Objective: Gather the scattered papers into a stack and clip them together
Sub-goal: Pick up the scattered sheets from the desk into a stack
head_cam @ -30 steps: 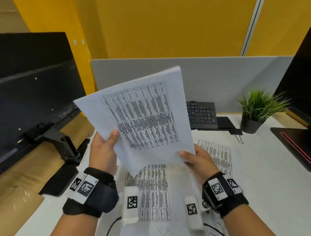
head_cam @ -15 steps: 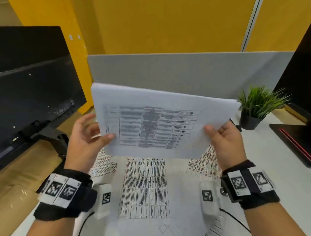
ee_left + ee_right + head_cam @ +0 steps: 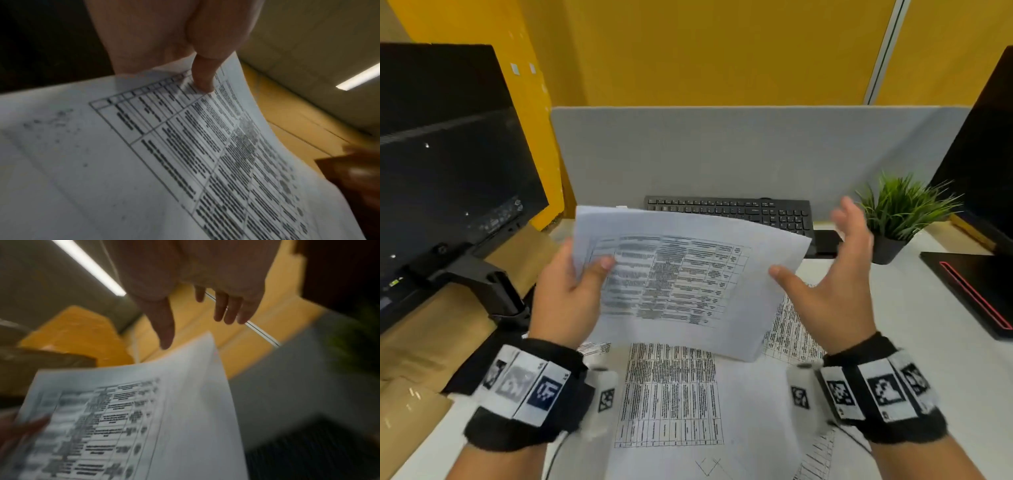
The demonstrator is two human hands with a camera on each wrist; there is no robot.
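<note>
My left hand (image 3: 571,291) holds a thin stack of printed papers (image 3: 681,277) above the desk, its thumb (image 3: 203,76) pressed on the top sheet near the left edge. The stack (image 3: 144,426) lies landscape, tilted slightly. My right hand (image 3: 828,274) hovers just off the stack's right edge with its fingers (image 3: 228,309) spread and straight, holding nothing. More printed sheets (image 3: 671,394) lie flat on the white desk (image 3: 911,342) beneath, one (image 3: 791,329) off to the right. No clip shows in these views.
A black keyboard (image 3: 739,209) sits at the back against the grey partition (image 3: 722,154). A small potted plant (image 3: 897,219) stands at right beside a dark laptop (image 3: 976,281). A large monitor (image 3: 448,171) on its stand fills the left.
My right hand has let go of the stack's right edge and moved out to the right, fingers spread. The stack dropped lower, uncovering the keyboard; my left hand alone holds it.
</note>
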